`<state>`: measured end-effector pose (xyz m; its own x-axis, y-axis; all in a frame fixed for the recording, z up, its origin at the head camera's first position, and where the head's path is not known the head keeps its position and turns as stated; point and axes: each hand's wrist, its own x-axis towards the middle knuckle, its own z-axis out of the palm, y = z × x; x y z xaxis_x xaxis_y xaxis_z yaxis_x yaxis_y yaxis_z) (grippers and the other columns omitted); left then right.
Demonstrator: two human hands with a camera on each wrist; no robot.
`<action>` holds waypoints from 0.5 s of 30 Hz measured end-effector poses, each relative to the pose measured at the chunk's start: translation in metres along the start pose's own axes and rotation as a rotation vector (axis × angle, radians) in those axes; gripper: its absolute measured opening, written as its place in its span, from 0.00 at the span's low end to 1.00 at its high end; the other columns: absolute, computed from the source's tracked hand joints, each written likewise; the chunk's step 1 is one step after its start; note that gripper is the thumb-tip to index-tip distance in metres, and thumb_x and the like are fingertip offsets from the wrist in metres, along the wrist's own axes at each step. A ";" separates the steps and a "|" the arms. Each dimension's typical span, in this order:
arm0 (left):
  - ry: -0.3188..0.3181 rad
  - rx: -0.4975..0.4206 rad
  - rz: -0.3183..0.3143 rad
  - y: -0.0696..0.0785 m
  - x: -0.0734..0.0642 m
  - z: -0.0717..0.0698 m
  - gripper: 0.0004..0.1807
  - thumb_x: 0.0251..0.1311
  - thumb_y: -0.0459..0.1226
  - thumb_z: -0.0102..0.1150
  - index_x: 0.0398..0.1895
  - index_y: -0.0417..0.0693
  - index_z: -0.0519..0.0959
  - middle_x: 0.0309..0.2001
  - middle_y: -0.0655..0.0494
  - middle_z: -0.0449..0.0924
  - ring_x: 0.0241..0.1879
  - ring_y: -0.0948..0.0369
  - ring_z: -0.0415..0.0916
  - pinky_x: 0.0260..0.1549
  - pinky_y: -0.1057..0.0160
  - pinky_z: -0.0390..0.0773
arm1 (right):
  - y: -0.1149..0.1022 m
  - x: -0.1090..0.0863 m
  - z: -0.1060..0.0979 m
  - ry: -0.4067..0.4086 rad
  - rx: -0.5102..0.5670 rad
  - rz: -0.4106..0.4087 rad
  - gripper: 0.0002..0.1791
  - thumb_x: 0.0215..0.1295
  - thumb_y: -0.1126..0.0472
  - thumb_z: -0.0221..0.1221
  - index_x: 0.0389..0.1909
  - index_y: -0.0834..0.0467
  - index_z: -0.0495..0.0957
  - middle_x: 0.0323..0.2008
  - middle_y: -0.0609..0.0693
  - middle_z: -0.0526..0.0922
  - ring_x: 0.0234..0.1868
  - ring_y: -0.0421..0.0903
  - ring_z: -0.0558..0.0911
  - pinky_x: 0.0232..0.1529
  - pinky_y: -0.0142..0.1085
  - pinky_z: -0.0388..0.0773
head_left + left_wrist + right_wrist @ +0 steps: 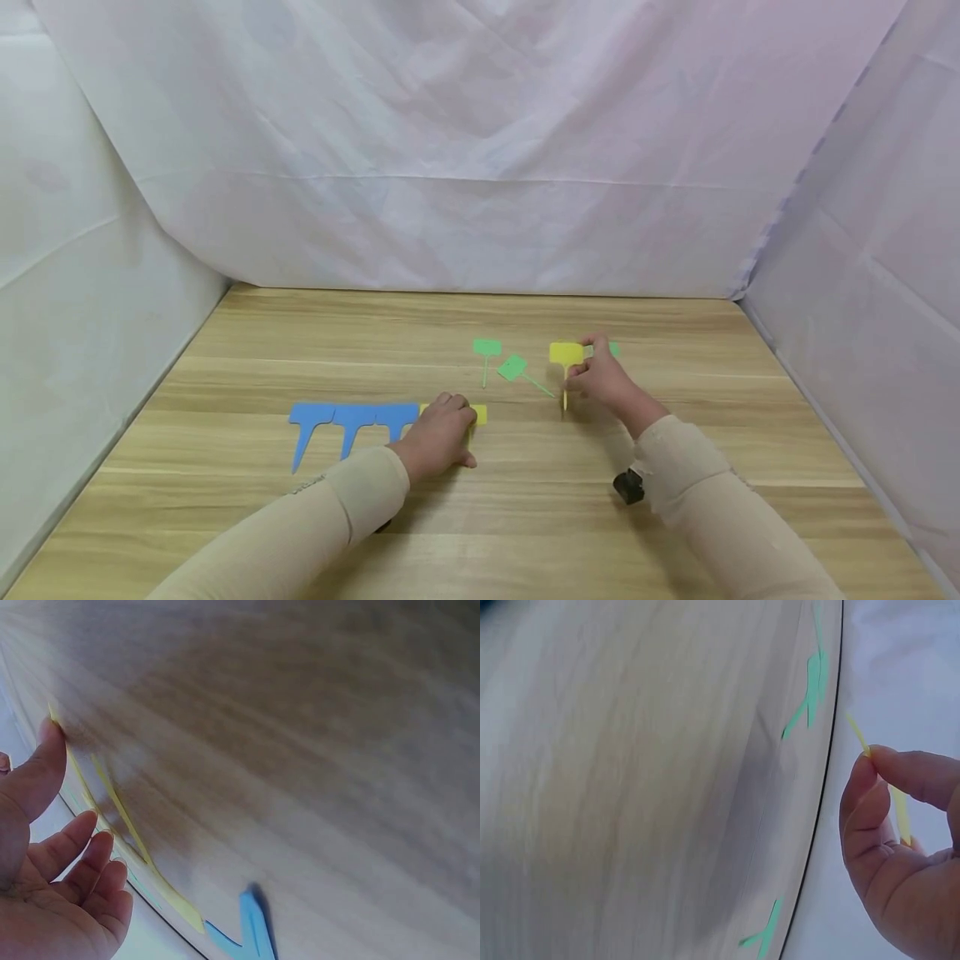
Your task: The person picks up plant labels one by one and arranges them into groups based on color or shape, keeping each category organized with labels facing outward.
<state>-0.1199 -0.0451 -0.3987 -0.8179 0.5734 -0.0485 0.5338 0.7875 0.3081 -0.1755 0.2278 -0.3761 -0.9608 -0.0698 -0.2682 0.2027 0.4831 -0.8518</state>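
Note:
My right hand [603,379] pinches a yellow T-shaped plant label [566,353] between thumb and fingertips, with its stem pointing down above the table. In the right wrist view the label [901,814] shows almost edge-on. Over the table, my left hand [438,433] rests its relaxed fingers on a yellow plant label [482,414], hiding most of it. The left wrist view has the thumb at one end of the yellow strip [176,900]. Three blue plant labels [354,414] lie side by side left of that hand, stems toward me.
Behind the hands lie a green plant label [487,347] and a tilted green one [513,367]. More green [613,349] shows behind the right hand. White cloth [480,150] walls enclose the wooden table [225,500]. A black device [628,487] sits under the right sleeve.

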 end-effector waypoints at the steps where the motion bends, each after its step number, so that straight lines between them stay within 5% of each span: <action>1: 0.000 -0.001 -0.001 0.000 0.000 0.000 0.30 0.45 0.46 0.75 0.48 0.37 0.78 0.49 0.48 0.74 0.48 0.53 0.67 0.51 0.57 0.70 | -0.001 -0.001 0.001 -0.006 -0.005 -0.004 0.42 0.58 0.75 0.61 0.65 0.63 0.44 0.33 0.55 0.75 0.34 0.45 0.75 0.33 0.36 0.74; 15: 0.005 0.010 0.012 0.002 0.001 -0.001 0.29 0.45 0.46 0.75 0.47 0.37 0.78 0.49 0.47 0.74 0.48 0.52 0.67 0.51 0.56 0.70 | -0.004 -0.014 0.017 0.025 -0.032 0.009 0.41 0.55 0.76 0.62 0.64 0.63 0.47 0.31 0.54 0.75 0.31 0.44 0.74 0.31 0.33 0.71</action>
<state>-0.1196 -0.0433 -0.3973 -0.8125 0.5816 -0.0402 0.5456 0.7828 0.2992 -0.1591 0.2117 -0.3765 -0.9635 -0.0432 -0.2641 0.2058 0.5110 -0.8345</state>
